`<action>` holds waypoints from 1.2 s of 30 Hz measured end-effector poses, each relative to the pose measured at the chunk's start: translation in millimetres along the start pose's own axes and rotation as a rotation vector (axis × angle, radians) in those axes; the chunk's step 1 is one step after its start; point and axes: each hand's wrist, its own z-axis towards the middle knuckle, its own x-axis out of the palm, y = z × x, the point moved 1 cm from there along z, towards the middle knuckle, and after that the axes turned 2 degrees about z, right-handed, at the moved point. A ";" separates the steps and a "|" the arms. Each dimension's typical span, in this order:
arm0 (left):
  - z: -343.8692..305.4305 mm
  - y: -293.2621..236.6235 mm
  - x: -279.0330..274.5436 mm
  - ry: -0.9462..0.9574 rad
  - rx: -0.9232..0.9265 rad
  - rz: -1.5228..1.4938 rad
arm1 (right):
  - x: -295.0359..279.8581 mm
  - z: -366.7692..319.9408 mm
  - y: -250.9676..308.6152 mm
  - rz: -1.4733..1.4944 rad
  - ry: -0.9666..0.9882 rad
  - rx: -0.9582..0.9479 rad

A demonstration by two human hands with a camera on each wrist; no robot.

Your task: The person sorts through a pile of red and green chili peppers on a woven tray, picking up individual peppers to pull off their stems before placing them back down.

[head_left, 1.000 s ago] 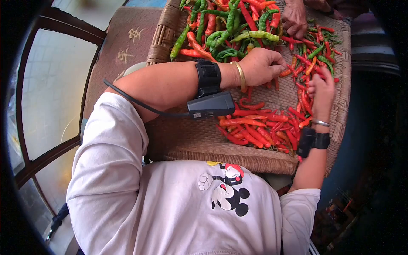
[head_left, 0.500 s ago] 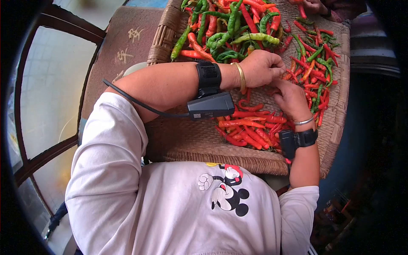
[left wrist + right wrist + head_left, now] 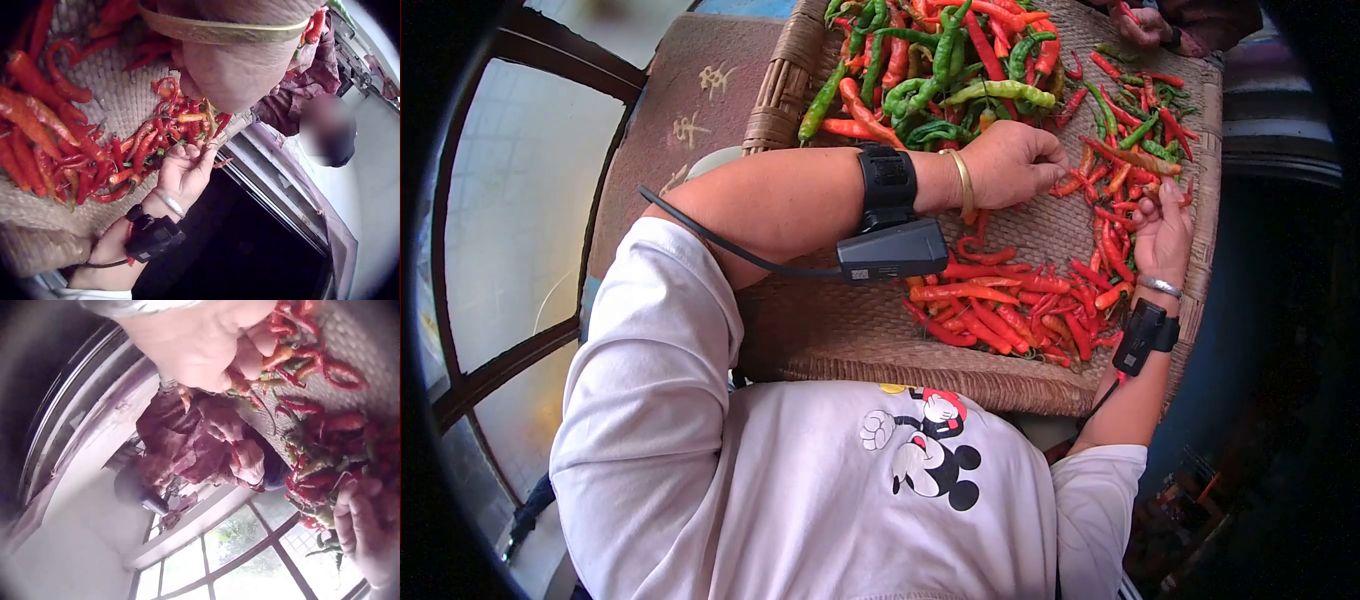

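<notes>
Your right hand (image 3: 1165, 225) lay palm-up at the right edge of the head view. Its fingers (image 3: 250, 353) were curled round a few small red chillies (image 3: 282, 355), which sat between thumb and fingertips. They were thin, glossy and crooked, some shading to orange, with short green stalks. More of the same kind lay scattered just above and left of that hand.

Your left hand (image 3: 1012, 160) rested in the upper middle of the frame, knuckles bent and fingertips down among those loose pods. I cannot tell whether it pinched one.

A gold bangle (image 3: 965, 180) circled the left wrist and a silver bangle (image 3: 1160, 287) the right.

Both hands worked over a flat woven wicker tray (image 3: 840, 330), coarse and tan, with a thick plaited rim. Between your forearms, lower centre, sat a heap of red chillies (image 3: 1000, 310). At the top of the frame lay a pile of long green and red chillies (image 3: 930, 60), smooth and curved. Another person's hand (image 3: 1140, 25) touched the tray at the upper right.
</notes>
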 end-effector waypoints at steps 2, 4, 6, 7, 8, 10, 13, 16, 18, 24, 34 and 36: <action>1.3 -0.6 -0.3 0.000 -0.001 0.018 | 0.4 -4.4 -0.3 -0.056 -0.018 0.041; 1.6 1.2 -0.4 0.001 -0.004 0.034 | 3.5 -10.0 0.3 -0.136 0.009 0.107; 2.0 3.5 0.5 0.013 0.000 -0.036 | -1.6 -7.0 4.1 -0.153 0.087 0.133; 1.8 3.6 0.8 0.014 0.004 -0.035 | -1.9 -5.1 6.2 -0.171 0.170 0.156; 1.6 3.8 1.2 0.010 -0.006 -0.042 | -0.4 -3.6 8.1 -0.171 0.169 0.152; 0.6 1.8 0.5 0.006 -0.016 -0.048 | 2.4 -0.3 13.9 0.017 0.007 -0.024; 1.0 -0.7 -0.9 0.021 -0.032 -0.025 | -3.0 -7.9 25.9 -0.093 -0.029 -0.013; 0.4 1.8 0.8 0.027 -0.029 0.000 | 14.8 -33.5 27.2 -0.474 0.163 0.102; 3.0 5.3 1.5 0.017 -0.006 0.011 | 25.4 -53.5 18.6 -0.854 0.482 0.156; 0.5 3.8 2.2 0.014 -0.025 0.004 | 43.5 -91.2 -14.8 -1.449 1.014 -0.320; 0.4 3.9 0.3 -0.031 0.050 0.053 | 32.0 -82.0 -14.3 -1.589 0.923 -0.177; -1.6 -1.8 -1.5 0.028 0.027 0.138 | 31.1 -74.6 -8.3 -1.437 0.855 -0.027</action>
